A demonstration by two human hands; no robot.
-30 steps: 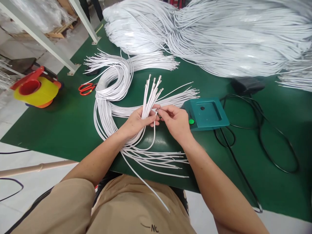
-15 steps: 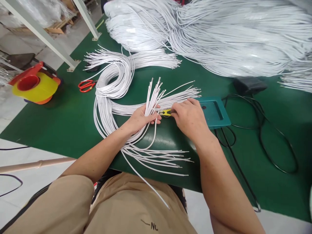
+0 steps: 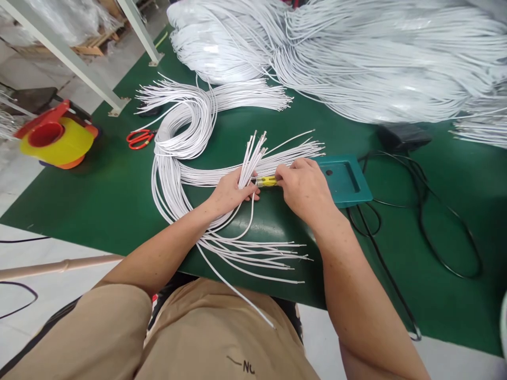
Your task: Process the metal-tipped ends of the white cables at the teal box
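Note:
My left hand [image 3: 229, 192] is closed round a bundle of white wires [image 3: 250, 155] whose stripped ends fan upward above the fingers. The wires trail down over the table's front edge toward my lap. My right hand [image 3: 307, 187] is closed on a small yellow piece [image 3: 268, 181] held right beside the bundle, just left of a teal box [image 3: 344, 179]. What the yellow piece is I cannot make out.
A looped bunch of white wires [image 3: 178, 137] lies left of my hands. Large heaps of white wire [image 3: 356, 58] fill the back of the green table [image 3: 99, 195]. Red scissors [image 3: 139, 138], a red and yellow tape dispenser [image 3: 55, 138] and black cables [image 3: 435, 221] lie around.
My right hand moved from pinching a wire end at the bundle to the right and back, now gripping a yellow piece beside the wires. The left hand kept its hold, tilting the bundle slightly.

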